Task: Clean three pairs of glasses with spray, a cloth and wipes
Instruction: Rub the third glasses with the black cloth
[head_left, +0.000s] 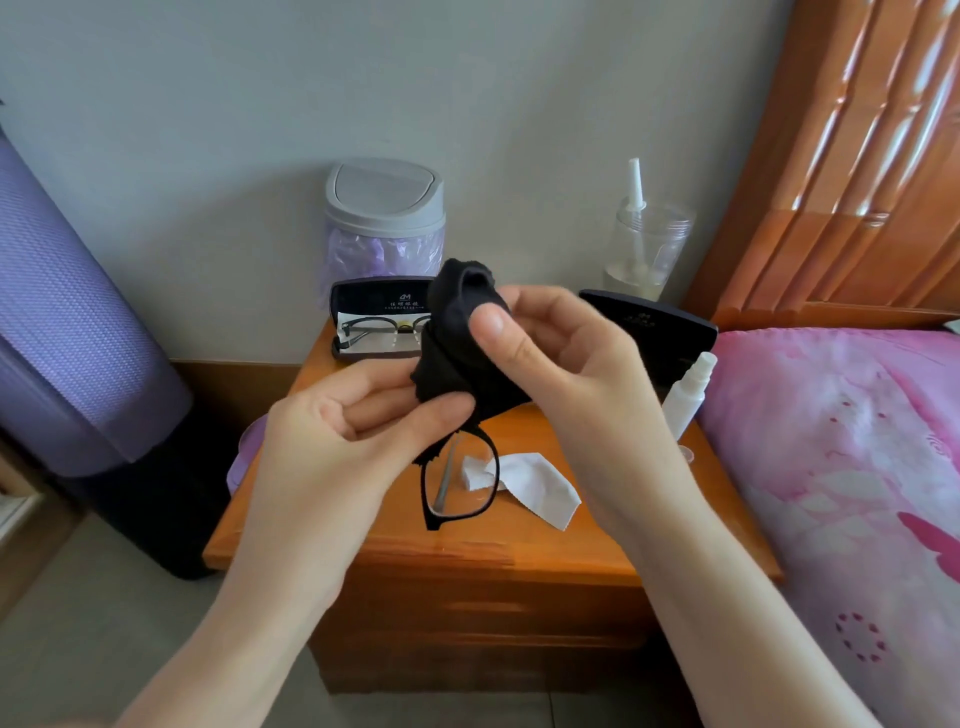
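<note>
Over the wooden desk (519, 551), centre frame, the left hand (363, 415) pinches black-framed glasses (460, 483) steady so the right hand (561, 353), fingers pinching the black cloth (462, 322), can wipe a lens.

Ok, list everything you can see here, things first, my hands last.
nightstand: one, orange wood, centre
black cloth: one, black, bunched over the held glasses
black-framed glasses: one, black, held above the nightstand, partly under the cloth
open case: one, dark, back left of nightstand
grey-framed glasses: one, grey, inside the open case
second case: one, black, back right, partly hidden
spray bottle: one, white, nightstand's right edge
white wipe: one, white, lying on the nightstand
bin: one, grey with purple liner, against the wall
jar: one, clear, back right by the wall
left hand: one, grips the black-framed glasses
right hand: one, pinches the black cloth
</note>
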